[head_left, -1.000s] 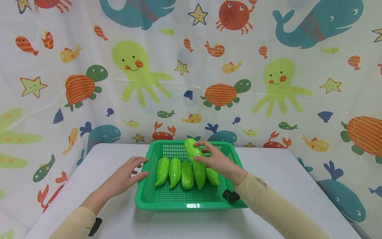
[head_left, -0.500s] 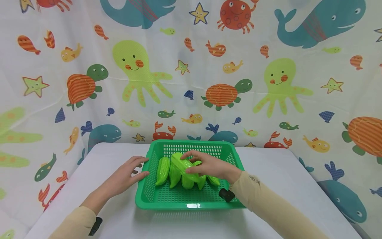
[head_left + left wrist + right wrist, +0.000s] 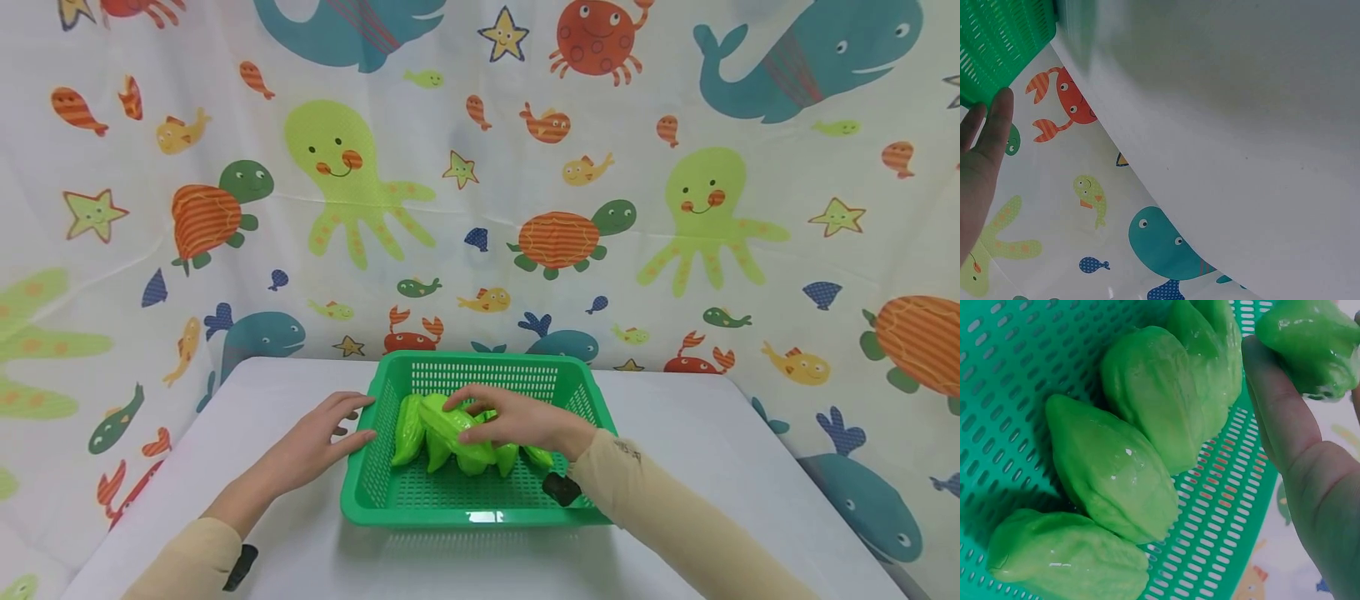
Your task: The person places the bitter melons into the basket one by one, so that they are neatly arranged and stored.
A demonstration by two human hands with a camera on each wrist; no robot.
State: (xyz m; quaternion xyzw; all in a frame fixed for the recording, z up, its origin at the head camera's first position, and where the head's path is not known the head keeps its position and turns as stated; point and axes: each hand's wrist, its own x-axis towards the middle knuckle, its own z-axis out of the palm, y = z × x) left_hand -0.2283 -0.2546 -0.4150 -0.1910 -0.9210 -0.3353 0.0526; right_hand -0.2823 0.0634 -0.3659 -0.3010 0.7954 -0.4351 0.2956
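My right hand [image 3: 517,418] holds a glossy green bitter melon [image 3: 450,423] between thumb and fingers. It is tilted over a row of similar bitter melons in the green basket [image 3: 480,518], hiding parts of them. In the right wrist view, the held bitter melon [image 3: 1310,344] is at the top right, apart from the several melons lying in the basket, one of them a bitter melon [image 3: 1110,469] near the middle. At the basket's left rim, my left hand [image 3: 315,442] has its fingers spread and relaxed; the left wrist view shows its fingertips right at the basket wall [image 3: 1004,50].
The basket has perforated walls and stands on a white table [image 3: 675,467]. Behind and around the table hangs a white curtain [image 3: 480,283] printed with sea animals. A dark device [image 3: 562,488] on the right wrist overlaps the basket's front right corner.
The right hand has carried the bitter melon left and down, from the right part of the row to above its left-middle, tilting it more. The left hand stays at the rim.
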